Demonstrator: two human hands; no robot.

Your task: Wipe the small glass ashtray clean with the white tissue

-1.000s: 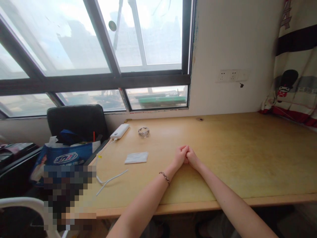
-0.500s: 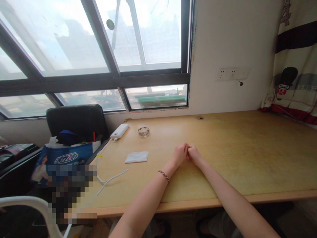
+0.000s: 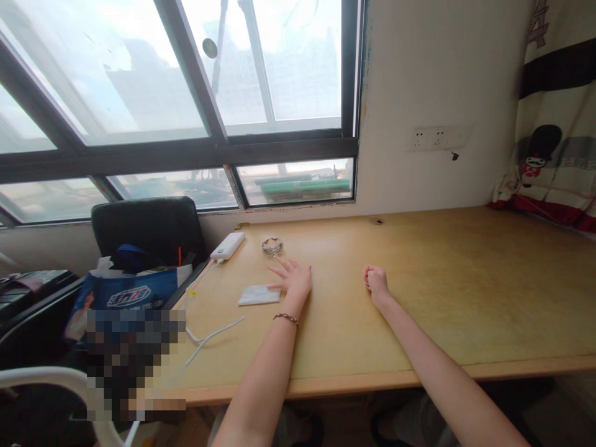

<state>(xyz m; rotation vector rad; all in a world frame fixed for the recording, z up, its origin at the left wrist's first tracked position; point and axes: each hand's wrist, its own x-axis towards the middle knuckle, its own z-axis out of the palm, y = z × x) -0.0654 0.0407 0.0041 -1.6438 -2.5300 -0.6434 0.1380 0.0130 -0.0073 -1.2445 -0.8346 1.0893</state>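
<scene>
My left hand (image 3: 294, 279) is open with its fingers spread, over the wooden table (image 3: 447, 292). Its lower fingers or thumb reach the right end of a flat white tissue packet (image 3: 256, 295). Just beyond the fingertips sits a round silvery ornament (image 3: 272, 247). Further right, my right hand (image 3: 377, 282) is curled into a fist; whether anything is inside cannot be seen. A braided bracelet (image 3: 285, 318) circles my left wrist.
A white power bank (image 3: 228, 246) with a cable lies at the table's left edge. Loose white cable ends (image 3: 216, 332) are nearer me. Left of the table, a blue bag (image 3: 125, 298) rests on a black chair (image 3: 149, 230).
The two hands, joined before, are now apart. My left hand has moved left and spread its fingers beside the tissue packet. My right hand has shifted slightly right and is a fist.
</scene>
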